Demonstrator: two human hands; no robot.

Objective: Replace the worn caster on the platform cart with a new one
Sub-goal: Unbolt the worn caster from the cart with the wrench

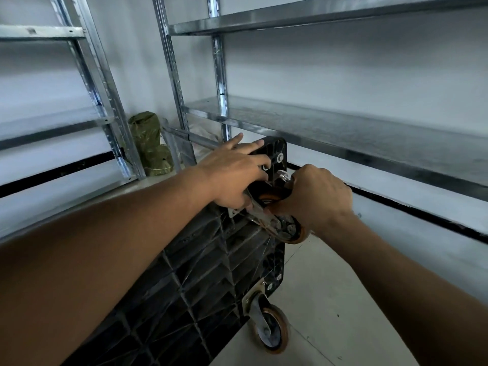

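as hands point(232, 175) point(317, 196) meet on the caster point(289, 232), shelf edge point(343, 151) sits near.

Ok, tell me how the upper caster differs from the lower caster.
The upper caster is handled: left hand resting by it, right hand gripping it; the lower caster is untouched. The upper caster is half hidden; the lower caster shows whole, near the floor. Both have orange-rimmed wheels.

A storeroom: bare galvanized steel shelving point(343, 122) lines white walls point(343, 67) above a pale tiled floor point(330, 299).
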